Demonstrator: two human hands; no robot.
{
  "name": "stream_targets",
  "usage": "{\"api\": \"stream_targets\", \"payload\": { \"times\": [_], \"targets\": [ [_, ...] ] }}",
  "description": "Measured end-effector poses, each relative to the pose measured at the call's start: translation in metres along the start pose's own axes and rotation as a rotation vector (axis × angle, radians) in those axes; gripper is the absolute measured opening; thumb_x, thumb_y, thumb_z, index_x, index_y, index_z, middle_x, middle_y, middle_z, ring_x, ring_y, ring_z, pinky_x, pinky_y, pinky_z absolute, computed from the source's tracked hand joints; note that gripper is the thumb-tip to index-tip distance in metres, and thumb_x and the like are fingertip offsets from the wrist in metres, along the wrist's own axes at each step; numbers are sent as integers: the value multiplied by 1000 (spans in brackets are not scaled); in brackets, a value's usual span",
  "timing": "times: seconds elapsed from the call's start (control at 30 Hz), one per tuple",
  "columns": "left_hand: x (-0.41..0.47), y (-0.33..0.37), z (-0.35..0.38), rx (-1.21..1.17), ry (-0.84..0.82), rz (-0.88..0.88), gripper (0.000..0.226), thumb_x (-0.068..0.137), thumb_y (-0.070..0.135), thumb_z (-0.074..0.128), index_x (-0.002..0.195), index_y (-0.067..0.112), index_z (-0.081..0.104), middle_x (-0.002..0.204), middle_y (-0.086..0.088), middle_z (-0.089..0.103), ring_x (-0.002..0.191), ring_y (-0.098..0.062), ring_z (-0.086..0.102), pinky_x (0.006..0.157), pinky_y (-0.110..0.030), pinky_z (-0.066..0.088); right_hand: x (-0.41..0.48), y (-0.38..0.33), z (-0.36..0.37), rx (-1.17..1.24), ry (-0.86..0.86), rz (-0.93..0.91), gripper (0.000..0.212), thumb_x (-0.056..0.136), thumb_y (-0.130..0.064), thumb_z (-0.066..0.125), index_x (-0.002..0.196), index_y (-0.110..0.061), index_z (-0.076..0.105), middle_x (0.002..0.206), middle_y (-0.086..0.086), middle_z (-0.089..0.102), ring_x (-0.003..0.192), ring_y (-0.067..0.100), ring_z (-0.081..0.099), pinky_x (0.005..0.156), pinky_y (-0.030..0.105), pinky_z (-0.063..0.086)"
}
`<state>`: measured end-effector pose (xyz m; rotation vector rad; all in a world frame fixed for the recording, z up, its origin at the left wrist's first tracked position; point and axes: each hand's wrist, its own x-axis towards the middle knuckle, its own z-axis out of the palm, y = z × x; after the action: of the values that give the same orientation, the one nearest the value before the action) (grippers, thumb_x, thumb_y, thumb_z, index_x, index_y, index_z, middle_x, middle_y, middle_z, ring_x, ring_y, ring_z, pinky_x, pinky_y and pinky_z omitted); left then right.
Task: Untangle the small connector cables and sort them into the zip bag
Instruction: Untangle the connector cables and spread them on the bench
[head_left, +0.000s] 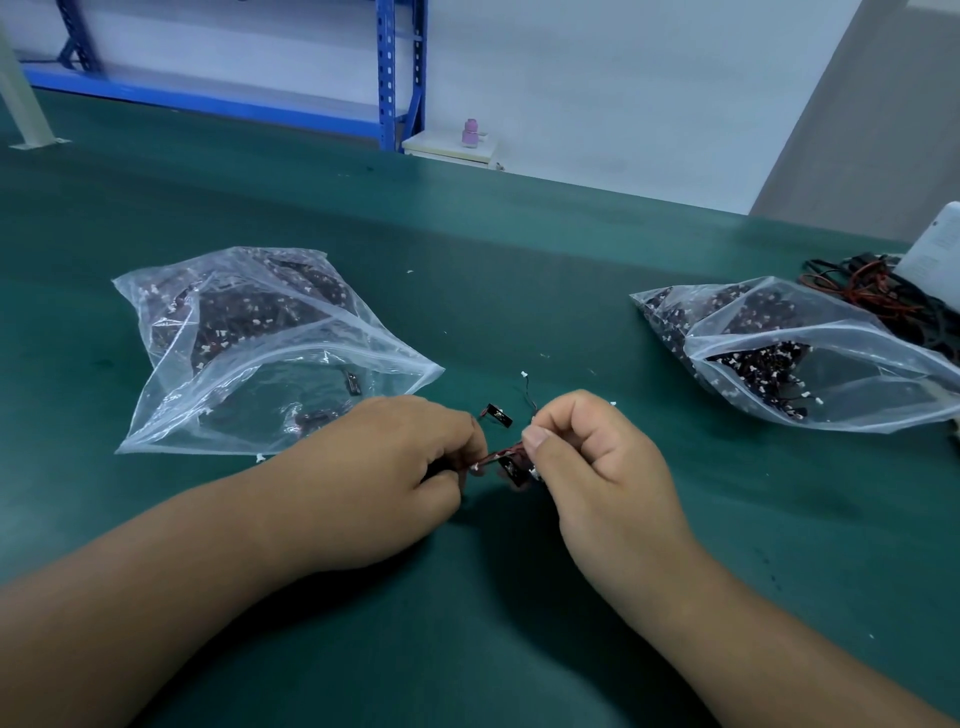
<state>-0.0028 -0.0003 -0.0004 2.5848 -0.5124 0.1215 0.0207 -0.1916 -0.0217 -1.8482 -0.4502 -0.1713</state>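
A small tangle of red-and-black connector cables (501, 457) with black parts and white plugs hangs between my hands, just above the green table. My left hand (400, 467) pinches its left end. My right hand (587, 457) pinches its right end with curled fingers, and thin wires with a white plug stick up behind it. A clear zip bag (234, 358) lies left of my hands, its mouth facing me, with many cables at its far end and a few near the mouth. A second clear zip bag (810, 364) of cables lies at the right.
A heap of thicker red and black wires (878, 291) and a white box (935, 254) sit at the far right. Small white bits are scattered over the green table (519, 260). Behind the table's far edge stand a blue rack (387, 73) and a white wall.
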Motion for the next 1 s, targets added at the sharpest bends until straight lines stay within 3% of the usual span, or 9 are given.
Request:
{"api": "stream_targets", "payload": {
  "times": [0.07, 0.17, 0.37, 0.5, 0.63, 1.0],
  "targets": [
    [0, -1, 0, -3, -3, -5, 14, 85, 27, 52, 92, 38, 57, 83, 17, 60, 89, -1, 53, 77, -21, 45, 0, 0, 1, 54, -10, 19, 9, 85, -27, 54, 78, -22, 58, 71, 7, 67, 67, 24, 63, 64, 33, 50],
    [0, -1, 0, 4, 5, 0, 6, 88, 37, 50, 87, 36, 55, 81, 16, 59, 86, -2, 54, 75, -25, 46, 2, 1, 2, 137, -39, 34, 9, 87, -26, 53, 80, -23, 58, 74, 6, 70, 68, 17, 68, 65, 22, 52],
    [1, -3, 1, 36, 26, 18, 13, 93, 43, 51, 87, 32, 55, 79, 16, 57, 85, -3, 52, 76, -24, 44, 3, 7, 3, 10, -73, -49, 7, 87, -25, 57, 90, -31, 60, 75, -1, 64, 71, 20, 58, 68, 35, 50],
    [2, -4, 2, 53, 20, 35, 15, 98, 40, 46, 89, 31, 55, 80, 14, 57, 83, -5, 51, 79, -30, 44, 1, 10, 4, -39, -98, -58, 20, 85, -23, 57, 97, -38, 62, 81, -17, 66, 76, 4, 61, 70, 15, 47],
    [2, -4, 3, 24, 45, 32, 13, 99, 34, 45, 96, 32, 58, 84, 16, 59, 86, -4, 52, 82, -31, 44, 1, 9, 4, -59, -118, -58, 27, 81, -18, 59, 96, -40, 63, 87, -24, 68, 85, 1, 64, 73, 8, 44],
    [1, -6, 4, 5, 95, 5, 9, 95, 37, 46, 89, 36, 51, 80, 16, 58, 83, -3, 52, 73, -28, 46, 1, 6, 2, -122, 15, -40, 26, 69, -14, 55, 83, -33, 66, 72, -12, 65, 64, 4, 55, 57, 10, 41]
  ]
}}
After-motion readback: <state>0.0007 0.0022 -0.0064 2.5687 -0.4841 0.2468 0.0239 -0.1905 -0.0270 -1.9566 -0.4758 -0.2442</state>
